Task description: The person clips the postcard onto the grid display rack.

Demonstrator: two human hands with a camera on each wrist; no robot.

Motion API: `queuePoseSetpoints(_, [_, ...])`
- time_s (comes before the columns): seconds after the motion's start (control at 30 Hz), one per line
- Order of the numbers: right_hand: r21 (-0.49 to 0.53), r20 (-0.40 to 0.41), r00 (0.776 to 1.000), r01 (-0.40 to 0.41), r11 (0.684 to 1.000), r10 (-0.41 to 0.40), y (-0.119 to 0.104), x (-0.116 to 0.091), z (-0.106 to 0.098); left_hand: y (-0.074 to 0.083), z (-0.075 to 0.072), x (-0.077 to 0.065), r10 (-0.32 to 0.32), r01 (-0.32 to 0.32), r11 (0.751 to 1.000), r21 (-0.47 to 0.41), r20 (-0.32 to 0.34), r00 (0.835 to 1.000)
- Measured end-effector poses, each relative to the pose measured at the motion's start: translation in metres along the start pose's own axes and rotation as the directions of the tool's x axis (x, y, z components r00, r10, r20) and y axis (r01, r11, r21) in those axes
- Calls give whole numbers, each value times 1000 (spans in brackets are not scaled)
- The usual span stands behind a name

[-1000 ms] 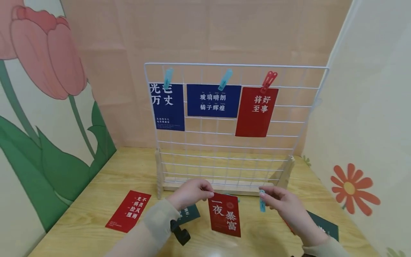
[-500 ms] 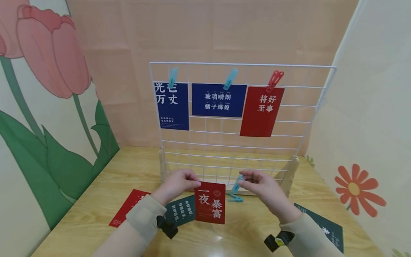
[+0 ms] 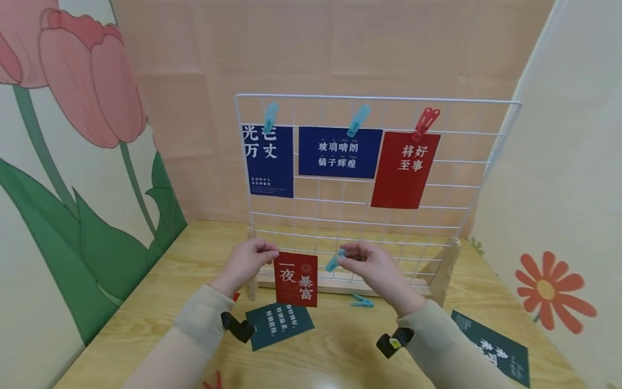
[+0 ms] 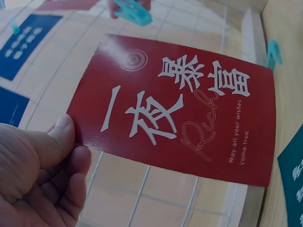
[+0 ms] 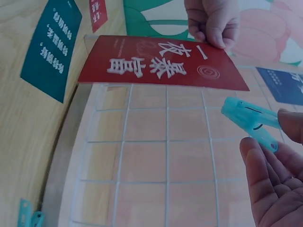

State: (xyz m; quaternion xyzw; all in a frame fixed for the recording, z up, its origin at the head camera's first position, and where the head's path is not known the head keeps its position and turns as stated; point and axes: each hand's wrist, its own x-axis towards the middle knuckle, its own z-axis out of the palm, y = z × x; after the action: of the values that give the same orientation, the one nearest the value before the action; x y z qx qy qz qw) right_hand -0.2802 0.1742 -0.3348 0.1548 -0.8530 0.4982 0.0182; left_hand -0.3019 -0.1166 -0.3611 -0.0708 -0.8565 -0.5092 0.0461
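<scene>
Red 一夜暴富 card [image 3: 296,281], pinched by our left hand [image 3: 245,265], has risen toward the wire grid [image 3: 379,99]'s 7 o'clock; light-blue clothespin [image 3: 333,262], pinched in our right hand [image 3: 376,270], nears the card's 2 o'clock; clipping seems undone.

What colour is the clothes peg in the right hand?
The peg is light turquoise; the right wrist view shows it best.

Grid rack [image 3: 379,99] stands on table [image 3: 350,351]; three cards [image 3: 338,154] hang in a row across its upper part. Before rack, left to right: left hand [image 3: 244,263], held card [image 3: 296,281], held clip [image 3: 334,261], right hand [image 3: 381,268]. On table: loose clip [image 3: 362,301] before rack base, flat card [image 3: 279,327] nearer and left, second flat card [image 3: 495,346] far right.
</scene>
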Motion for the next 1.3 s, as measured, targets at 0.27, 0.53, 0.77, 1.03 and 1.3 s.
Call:
queuePoseSetpoints(0.27, [-74,-15,999,51,996,-52,-18,19,11,-1,-17,11,-14,14,1000,6,-88,996])
queuePoseSetpoints(0.53, [-131,-20,992,119,984,-123,-39,35,21,1,-23,27,3,-4,1000,-3,-188,982])
queuePoseSetpoints(0.77, [-193,-43,982,170,966,-182,-53,44,33,1,-30,36,-3,-8,999,-39,-270,963])
queuePoseSetpoints(1.03, [-219,-76,973,197,956,-219,-62,53,46,-4,-31,44,26,-36,999,-21,-353,935])
queuePoseSetpoints(1.3, [-224,-103,951,263,939,-291,-62,66,58,-4,-35,50,16,-49,996,-81,-367,930])
